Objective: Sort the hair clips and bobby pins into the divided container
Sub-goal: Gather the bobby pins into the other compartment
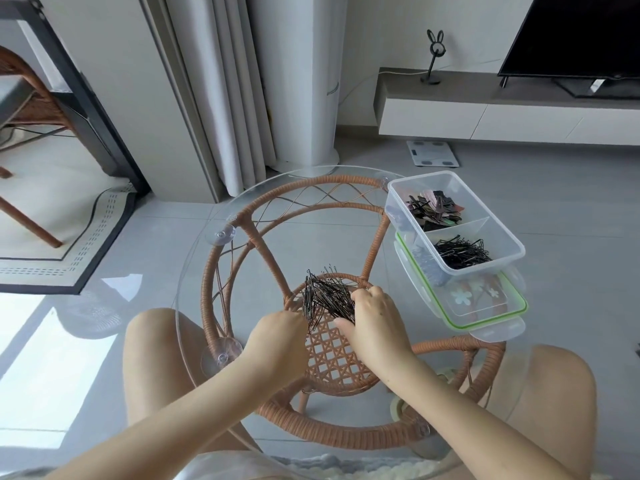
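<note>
Your right hand [372, 315] and left hand [277, 336] close together on the bobby pins [327, 297] at the counter's [194, 271] centre, long axes toward 11 o'clock. The divided container [502, 223] lies at 2 o'clock, nearer your right hand; pins go in its near compartment.

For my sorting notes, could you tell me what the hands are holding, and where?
Both hands gather one bundle of bobby pins on the glass table: left hand at its near-left end, right hand along its right side.
</note>
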The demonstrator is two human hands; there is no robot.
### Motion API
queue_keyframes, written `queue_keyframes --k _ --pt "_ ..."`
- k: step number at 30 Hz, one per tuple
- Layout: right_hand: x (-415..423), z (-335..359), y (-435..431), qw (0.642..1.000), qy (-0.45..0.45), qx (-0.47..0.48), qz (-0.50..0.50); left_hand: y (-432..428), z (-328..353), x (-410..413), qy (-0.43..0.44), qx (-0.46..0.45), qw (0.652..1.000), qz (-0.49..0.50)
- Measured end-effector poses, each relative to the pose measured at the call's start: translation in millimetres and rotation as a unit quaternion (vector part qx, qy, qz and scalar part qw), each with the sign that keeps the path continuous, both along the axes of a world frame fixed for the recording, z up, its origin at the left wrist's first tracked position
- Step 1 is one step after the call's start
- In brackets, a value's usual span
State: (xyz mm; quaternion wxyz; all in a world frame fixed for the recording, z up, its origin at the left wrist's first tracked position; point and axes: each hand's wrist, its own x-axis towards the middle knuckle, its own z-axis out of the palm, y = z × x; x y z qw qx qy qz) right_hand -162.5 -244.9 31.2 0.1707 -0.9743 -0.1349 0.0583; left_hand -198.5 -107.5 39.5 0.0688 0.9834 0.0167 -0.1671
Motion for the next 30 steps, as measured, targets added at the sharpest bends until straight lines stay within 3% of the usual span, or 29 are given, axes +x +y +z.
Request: queue_keyframes --k 7,16,24,30 --pt "15.5 2.0 3.2 1.000 0.015 0.007 0.010 14.0 3.3 6.9 0.012 -0.026 0.999 -0.040" --pt "22.2 10.8 -22.7 0.985 0.048 0.155 -0.051 27.2 17.1 44.6 -0.125 -0.138 0.983 0.000" --pt "25.8 43.8 -57.2 0.975 0.064 0.212 -0.025 7.7 10.8 72.4 -0.092 -0.169 0.980 -0.043" --pt "44.6 75.2 -96.5 0.961 0.064 0.266 -0.049 4.1 4.9 84.4 -0.024 -0.107 0.986 -0.129"
